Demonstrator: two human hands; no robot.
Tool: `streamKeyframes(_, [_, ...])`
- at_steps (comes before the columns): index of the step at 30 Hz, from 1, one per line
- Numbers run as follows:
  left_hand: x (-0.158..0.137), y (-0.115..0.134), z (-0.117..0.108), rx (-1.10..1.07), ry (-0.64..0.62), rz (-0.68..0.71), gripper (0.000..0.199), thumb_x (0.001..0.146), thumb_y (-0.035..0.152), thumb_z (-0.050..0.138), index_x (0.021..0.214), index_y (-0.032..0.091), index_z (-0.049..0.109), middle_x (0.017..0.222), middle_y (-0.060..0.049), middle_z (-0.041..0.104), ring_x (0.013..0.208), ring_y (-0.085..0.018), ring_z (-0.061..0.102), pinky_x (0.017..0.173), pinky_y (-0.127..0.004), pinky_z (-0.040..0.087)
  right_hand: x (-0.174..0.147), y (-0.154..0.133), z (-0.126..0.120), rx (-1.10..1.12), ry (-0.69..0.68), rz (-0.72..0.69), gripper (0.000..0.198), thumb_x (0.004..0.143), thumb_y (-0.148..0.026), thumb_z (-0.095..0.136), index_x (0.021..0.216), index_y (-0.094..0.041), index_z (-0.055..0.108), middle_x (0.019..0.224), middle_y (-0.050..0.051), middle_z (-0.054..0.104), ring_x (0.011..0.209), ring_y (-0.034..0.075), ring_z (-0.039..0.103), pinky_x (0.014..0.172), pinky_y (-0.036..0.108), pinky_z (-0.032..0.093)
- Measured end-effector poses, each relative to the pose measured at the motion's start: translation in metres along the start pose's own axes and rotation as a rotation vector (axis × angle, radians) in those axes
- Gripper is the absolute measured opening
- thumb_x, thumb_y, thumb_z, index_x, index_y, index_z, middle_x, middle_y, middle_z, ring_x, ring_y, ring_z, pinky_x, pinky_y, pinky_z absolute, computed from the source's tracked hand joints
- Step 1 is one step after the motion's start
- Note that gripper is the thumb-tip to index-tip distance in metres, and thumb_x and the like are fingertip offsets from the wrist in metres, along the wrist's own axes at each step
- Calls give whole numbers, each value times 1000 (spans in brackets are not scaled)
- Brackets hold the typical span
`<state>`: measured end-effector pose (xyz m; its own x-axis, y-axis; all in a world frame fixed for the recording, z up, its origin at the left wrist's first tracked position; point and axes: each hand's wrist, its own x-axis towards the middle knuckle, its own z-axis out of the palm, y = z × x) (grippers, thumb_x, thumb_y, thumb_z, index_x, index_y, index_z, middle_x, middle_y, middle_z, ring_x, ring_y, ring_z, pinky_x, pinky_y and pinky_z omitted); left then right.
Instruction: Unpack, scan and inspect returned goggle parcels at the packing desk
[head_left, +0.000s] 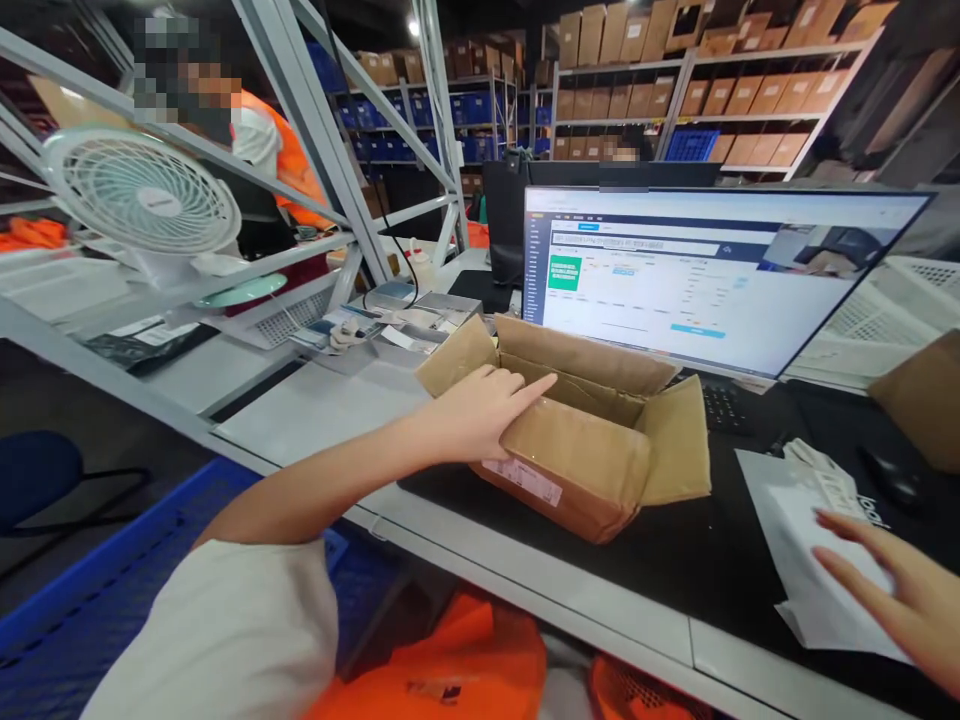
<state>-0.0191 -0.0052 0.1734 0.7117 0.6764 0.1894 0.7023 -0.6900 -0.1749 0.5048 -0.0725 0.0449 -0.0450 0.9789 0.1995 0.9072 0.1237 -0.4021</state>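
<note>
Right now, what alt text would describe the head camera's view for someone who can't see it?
A person's left hand rests on an open cardboard box while their open right hand is at a flat white packet. A lit monitor stands behind the box, with a fan off to the left.

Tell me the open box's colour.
The open box is brown, best seen in the head view.

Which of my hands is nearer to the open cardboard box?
Left. Your left hand touches the cardboard box; your right hand is apart, to its right, near the white item.
</note>
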Motion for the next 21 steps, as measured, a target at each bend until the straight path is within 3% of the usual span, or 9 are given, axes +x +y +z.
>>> streamKeyframes(2, [-15,8,16,81,137,-34,77,74,45,83,138,15,52,105,-12,67,96,-29,61,85,-39,42,-5,-18,20,32,-115,-8,49,95,-63,50,132,-32,62,136,14,60,114,31,65,90,48,55])
streamKeyframes(5, [-51,20,43,112,539,-34,19,86,28,70,102,22,62,89,-7,68,83,-23,61,75,-36,40,-2,-48,50,26,-215,-192,65,93,-63,54,147,-27,50,144,12,54,126,32,58,102,49,54])
streamKeyframes(7, [-73,33,59,73,692,-34,10,86,15,61,91,24,61,83,-4,69,79,-20,61,71,-34,40,9,-66,65,15,-235,-315,80,92,-61,58,157,-21,36,152,14,46,134,32,51,109,50,50])
streamKeyframes(8, [-81,41,64,53,687,-49,14,85,11,58,88,24,61,82,-3,69,77,-19,61,69,-34,40,16,-75,71,17,-245,-365,87,90,-59,60,160,-17,29,155,16,41,138,32,47,113,50,46])
streamKeyframes(10, [-92,55,66,35,565,-89,18,84,8,53,84,24,63,81,-3,69,72,-18,58,65,-33,41,32,-89,78,51,-281,-446,94,88,-57,65,161,-14,25,158,17,36,145,33,38,119,49,38])
streamKeyframes(12, [-95,60,54,12,405,-99,17,87,14,54,94,22,68,84,-5,69,72,-19,56,64,-34,42,47,-102,82,118,-343,-510,83,86,-56,67,155,-17,40,154,15,41,145,33,37,121,47,36])
streamKeyframes(16, [-75,41,3,-347,103,-69,47,91,53,60,118,16,70,102,-13,68,92,-26,61,81,-38,48,58,-126,90,245,-410,-515,59,83,-60,69,125,-19,66,134,14,59,135,35,48,115,48,42])
streamKeyframes(19, [-42,13,-24,-730,-232,-125,43,96,53,50,95,19,76,91,-9,69,79,-21,64,74,-32,49,44,-142,104,269,-345,-499,61,81,-61,70,123,-17,64,125,15,63,129,36,52,113,52,42])
streamKeyframes(21, [-16,-5,-22,-888,-410,-194,36,89,50,61,71,21,73,67,-4,64,60,-19,59,62,-30,46,28,-149,117,265,-259,-503,59,85,-60,65,124,-17,61,123,15,63,125,35,53,113,54,41])
